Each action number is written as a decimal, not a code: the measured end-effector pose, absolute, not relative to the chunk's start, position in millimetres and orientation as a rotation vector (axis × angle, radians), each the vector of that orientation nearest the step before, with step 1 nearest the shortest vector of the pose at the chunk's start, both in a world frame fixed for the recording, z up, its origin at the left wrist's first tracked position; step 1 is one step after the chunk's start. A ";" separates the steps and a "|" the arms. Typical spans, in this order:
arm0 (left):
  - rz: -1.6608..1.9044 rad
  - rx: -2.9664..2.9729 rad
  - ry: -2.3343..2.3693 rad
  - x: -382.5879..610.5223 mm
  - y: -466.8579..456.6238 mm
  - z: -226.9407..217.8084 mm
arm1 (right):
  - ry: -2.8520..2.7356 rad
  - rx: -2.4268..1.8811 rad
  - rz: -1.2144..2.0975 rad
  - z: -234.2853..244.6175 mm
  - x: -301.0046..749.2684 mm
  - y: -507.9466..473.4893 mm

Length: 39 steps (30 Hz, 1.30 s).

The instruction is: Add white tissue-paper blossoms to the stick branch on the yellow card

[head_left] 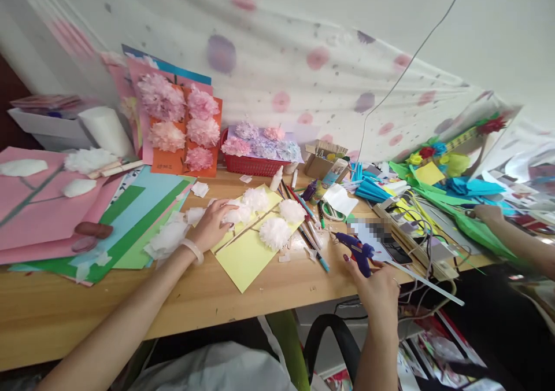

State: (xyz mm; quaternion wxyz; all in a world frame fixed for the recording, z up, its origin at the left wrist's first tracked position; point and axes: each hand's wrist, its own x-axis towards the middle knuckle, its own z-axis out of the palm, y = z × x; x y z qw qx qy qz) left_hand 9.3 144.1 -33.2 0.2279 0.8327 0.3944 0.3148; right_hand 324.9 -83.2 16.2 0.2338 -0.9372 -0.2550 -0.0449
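A yellow sheet of paper lies at an angle on the wooden table, with brown stem lines and several fluffy white paper flowers on it. At the sheet's left side, my left hand has its fingers curled against another white paper flower. My right hand grips the handle of a dark blue hot glue gun to the right of the sheet. The gun's nozzle points left, and a long clear glue stick sticks out of its back.
White tissue pieces lie left of the sheet; pens lie to its right. A red basket of paper flowers stands behind. A power strip with tangled cords and a phone sit right. Another person's hand touches green paper.
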 end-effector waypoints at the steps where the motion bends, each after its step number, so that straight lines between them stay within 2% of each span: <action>1: 0.858 2.305 1.079 8.1 144.0 -32.9 | -0.683 -2.600 -0.164 12.1 336.4 -81.7; 7: 0.781 2.442 1.007 4.3 140.8 -28.4 | -0.976 -2.564 0.055 1.3 373.2 -69.5; 13: 0.744 2.509 1.050 3.2 140.1 -23.6 | -1.103 -2.137 0.133 16.2 357.8 -63.0; 17: 0.735 2.484 1.105 3.0 139.3 -21.3 | -1.156 -1.960 0.521 32.8 305.7 -43.4; 20: 0.745 2.457 1.130 4.3 139.0 -21.4 | -1.462 -1.789 0.703 42.2 260.7 -12.6; 25: 0.793 2.424 1.077 3.9 142.3 -22.9 | -1.786 -1.573 0.728 35.1 218.2 40.1; 39: 0.773 2.390 1.053 1.4 147.5 -19.1 | -1.739 -1.759 0.628 15.1 204.7 59.4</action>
